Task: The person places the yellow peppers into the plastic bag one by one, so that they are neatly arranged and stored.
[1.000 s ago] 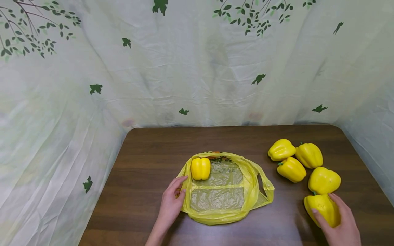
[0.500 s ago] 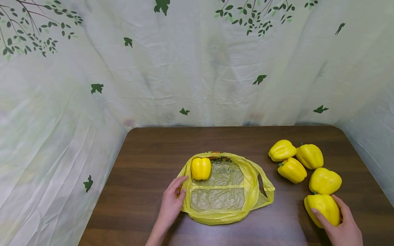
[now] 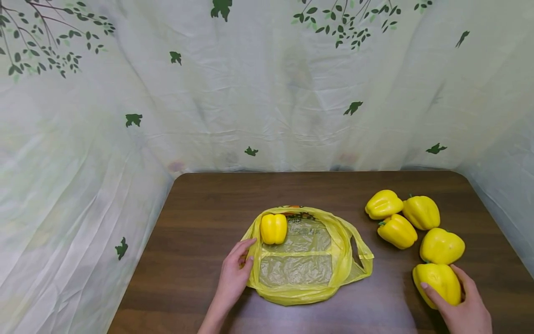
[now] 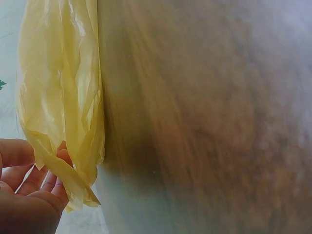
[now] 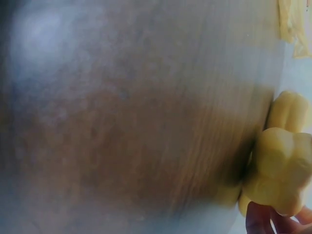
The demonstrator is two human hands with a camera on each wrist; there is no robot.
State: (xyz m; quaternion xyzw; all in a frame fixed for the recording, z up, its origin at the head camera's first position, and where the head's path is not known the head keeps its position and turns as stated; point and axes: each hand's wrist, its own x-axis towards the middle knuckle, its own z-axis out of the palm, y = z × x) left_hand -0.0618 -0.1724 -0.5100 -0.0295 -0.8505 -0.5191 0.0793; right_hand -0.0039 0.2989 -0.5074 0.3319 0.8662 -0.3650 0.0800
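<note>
A thin yellow plastic bag point(image 3: 292, 297) lies spread on the table with its mouth facing up. One yellow bell pepper point(image 3: 273, 228) sits inside, by the bag's left rim. My left hand point(image 3: 233, 273) holds the left side of the bag; in the left wrist view its fingers curl about a fold of the plastic point(image 4: 73, 180). Over at the front right, my right hand point(image 3: 469, 306) grips a yellow bell pepper point(image 3: 435, 283), thumb on the near left side and fingers on the far right. The right wrist view shows fingertips point(image 5: 258, 217) against that pepper's lower end.
Behind the gripped pepper, another pepper point(image 3: 442, 246) sits close against it. Several more, including a pepper point(image 3: 383, 204) at the back, cluster on the right of the brown wooden table point(image 3: 208, 195). A leaf-patterned curtain point(image 3: 267, 93) hangs beyond the table's far edge.
</note>
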